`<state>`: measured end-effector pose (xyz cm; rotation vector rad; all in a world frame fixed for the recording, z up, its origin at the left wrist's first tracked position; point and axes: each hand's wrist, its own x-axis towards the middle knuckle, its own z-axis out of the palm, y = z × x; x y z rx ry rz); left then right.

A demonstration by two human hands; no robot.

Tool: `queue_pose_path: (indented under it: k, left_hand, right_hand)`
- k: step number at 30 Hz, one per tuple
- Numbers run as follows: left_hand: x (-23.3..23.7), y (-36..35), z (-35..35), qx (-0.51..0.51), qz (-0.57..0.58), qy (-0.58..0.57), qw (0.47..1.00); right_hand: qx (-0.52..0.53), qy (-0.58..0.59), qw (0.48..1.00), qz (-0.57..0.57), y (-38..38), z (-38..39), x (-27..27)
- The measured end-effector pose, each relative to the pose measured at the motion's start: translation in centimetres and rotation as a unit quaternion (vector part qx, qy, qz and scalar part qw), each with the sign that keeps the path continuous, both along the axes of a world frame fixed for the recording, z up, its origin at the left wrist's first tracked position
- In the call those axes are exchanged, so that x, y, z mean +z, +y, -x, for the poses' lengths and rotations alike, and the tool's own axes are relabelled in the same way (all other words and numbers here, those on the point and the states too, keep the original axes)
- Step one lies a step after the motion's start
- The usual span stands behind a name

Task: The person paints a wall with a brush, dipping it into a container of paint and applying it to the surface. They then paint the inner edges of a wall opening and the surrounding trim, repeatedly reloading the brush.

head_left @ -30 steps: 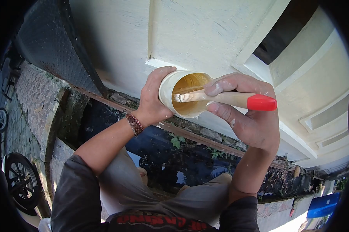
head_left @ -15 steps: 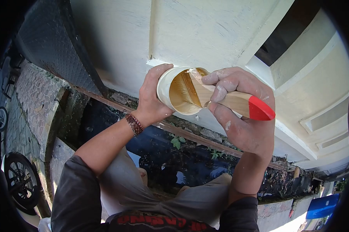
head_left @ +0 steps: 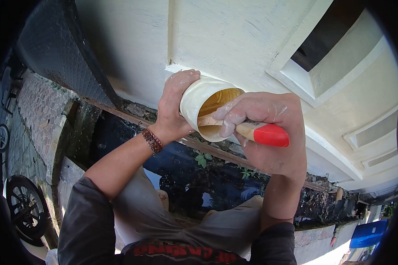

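Note:
My left hand (head_left: 174, 106) is wrapped around a white paint can (head_left: 193, 100), which tilts with its mouth toward the right. Inside the can the wall looks yellowish. My right hand (head_left: 269, 128) grips a paintbrush (head_left: 269, 134) by its wooden handle, which has a red end. The brush head reaches into the can, and its bristles are mostly hidden by the rim and my fingers. Pale paint specks mark the fingers of both hands.
A cream wall (head_left: 225, 39) with raised trim and a window opening (head_left: 327, 35) rises in front. Below runs a ditch of dark water (head_left: 185, 176), with a small plant (head_left: 202, 159) at its edge. A dark textured panel (head_left: 57, 53) stands at left, and a motorcycle wheel (head_left: 26, 207) shows lower left.
My right hand has turned and moved slightly left and down, pushing the paintbrush deeper into the can. The can's mouth has tipped further toward the right.

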<state>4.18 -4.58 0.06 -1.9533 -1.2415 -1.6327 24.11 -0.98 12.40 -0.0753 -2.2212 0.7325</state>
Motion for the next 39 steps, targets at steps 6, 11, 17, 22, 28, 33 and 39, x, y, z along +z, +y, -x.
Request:
queue_pose_path:
  k: [6, 11, 17, 22, 28, 33, 39]
  left_hand:
    - [-0.1, -0.2, -0.1, -0.002, 0.045, -0.042, 0.998]
    - [-0.2, -0.3, -0.3, -0.007, 0.146, -0.085, 0.986]
    - [-0.4, -0.2, -0.2, -0.023, 0.228, -0.081, 0.97]
    - [0.3, -0.5, -0.2, -0.062, 0.264, -0.092, 0.958]
    - [0.9, -0.5, 0.1, -0.148, 0.309, -0.15, 0.927]
    - [0.7, -0.2, 0.5, -0.192, 0.293, -0.156, 0.924]
    - [1.0, -0.5, 0.5, -0.22, 0.309, -0.181, 0.907]
  right_hand:
    - [-0.039, -0.019, 0.999, 0.024, 0.1, -0.6, 0.5]
    - [-0.083, -0.047, 0.98, 0.173, -0.3, -1.2, 2.1]
    - [-0.069, -0.061, 0.951, 0.295, 2.3, -1.2, 0.9]
    - [-0.058, -0.013, 0.961, 0.271, 2.5, -1.9, 0.8]
    - [-0.061, 0.044, 0.997, 0.013, 2.4, -1.4, -0.2]
    - [-0.057, 0.09, 0.99, -0.092, 1.5, -0.7, -0.5]
    - [-0.094, 0.056, 0.986, -0.122, 0.6, -0.9, 0.0]
